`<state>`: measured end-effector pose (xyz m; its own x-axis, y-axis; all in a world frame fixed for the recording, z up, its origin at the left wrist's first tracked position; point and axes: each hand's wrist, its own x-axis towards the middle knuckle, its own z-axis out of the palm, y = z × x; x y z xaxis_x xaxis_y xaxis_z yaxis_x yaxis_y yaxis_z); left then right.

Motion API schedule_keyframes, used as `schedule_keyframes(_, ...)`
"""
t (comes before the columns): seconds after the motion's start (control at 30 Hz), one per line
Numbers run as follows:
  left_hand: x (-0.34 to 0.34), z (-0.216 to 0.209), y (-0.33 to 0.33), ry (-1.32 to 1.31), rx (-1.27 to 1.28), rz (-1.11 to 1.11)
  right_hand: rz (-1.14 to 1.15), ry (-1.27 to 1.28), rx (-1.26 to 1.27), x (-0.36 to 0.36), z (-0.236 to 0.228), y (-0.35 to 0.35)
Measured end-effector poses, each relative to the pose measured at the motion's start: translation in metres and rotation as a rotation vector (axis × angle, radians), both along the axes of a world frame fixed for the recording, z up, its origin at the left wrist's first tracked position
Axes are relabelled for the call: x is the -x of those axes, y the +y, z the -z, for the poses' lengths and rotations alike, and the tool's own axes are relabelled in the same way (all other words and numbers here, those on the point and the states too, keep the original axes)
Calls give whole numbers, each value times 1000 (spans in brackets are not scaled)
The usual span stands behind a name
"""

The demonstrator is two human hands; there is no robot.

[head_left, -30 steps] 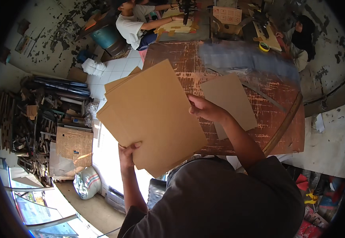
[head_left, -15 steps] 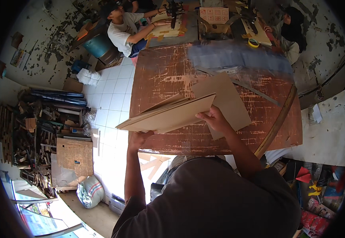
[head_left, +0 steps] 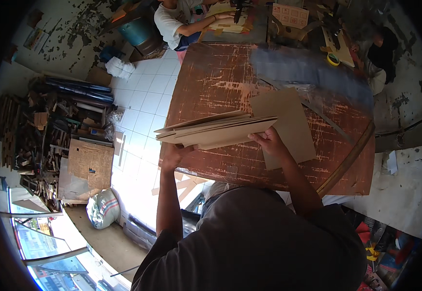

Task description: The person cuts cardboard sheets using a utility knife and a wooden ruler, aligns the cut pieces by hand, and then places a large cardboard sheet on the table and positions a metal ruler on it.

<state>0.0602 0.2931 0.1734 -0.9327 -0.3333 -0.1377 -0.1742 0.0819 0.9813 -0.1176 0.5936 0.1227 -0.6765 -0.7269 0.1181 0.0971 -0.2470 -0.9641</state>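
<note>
A loose stack of brown cardboard sheets [head_left: 220,135] is held up, tilted, over the near part of the worn red-brown table [head_left: 206,82]. My left hand [head_left: 177,154] grips the stack's lower left edge, thumb in front and the other fingers mostly hidden behind it. At the right end my right hand [head_left: 272,141] is closed on the same stack, its thumb on the front face. The sheets fan slightly apart along their upper edge. Just beyond my right hand, a separate cardboard sheet [head_left: 293,123] lies flat on the table.
A metal straightedge [head_left: 329,121] and clear plastic sheeting [head_left: 308,72] lie on the table. A wooden strip [head_left: 349,157] follows its right edge. Two people work at the far side, near yellow tape [head_left: 333,59]. Scrap wood [head_left: 31,140] is piled at left.
My view has turned, so the table sits further right and the people are nearer the top edge. Both hands still hold the stack, which is now tilted less, its sheets more fanned.
</note>
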Motion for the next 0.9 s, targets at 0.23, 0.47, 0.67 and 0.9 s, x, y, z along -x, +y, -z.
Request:
schedule_keyframes(0.23, -5, 9, 20, 217, -93, -202, 68, 94, -53, 9, 8, 0)
schedule_keyframes(0.47, -30, 65, 2, 329, -229, -294, 21, 25, -25, 15, 29, -2)
schedule_keyframes(0.67, -10, 63, 10, 408, -203, -255, 43, -39, -53, 11, 32, -12)
schedule_keyframes(0.9, 10, 44, 21, 407, -135, -172, -8, 6, -142, -11, 31, -29)
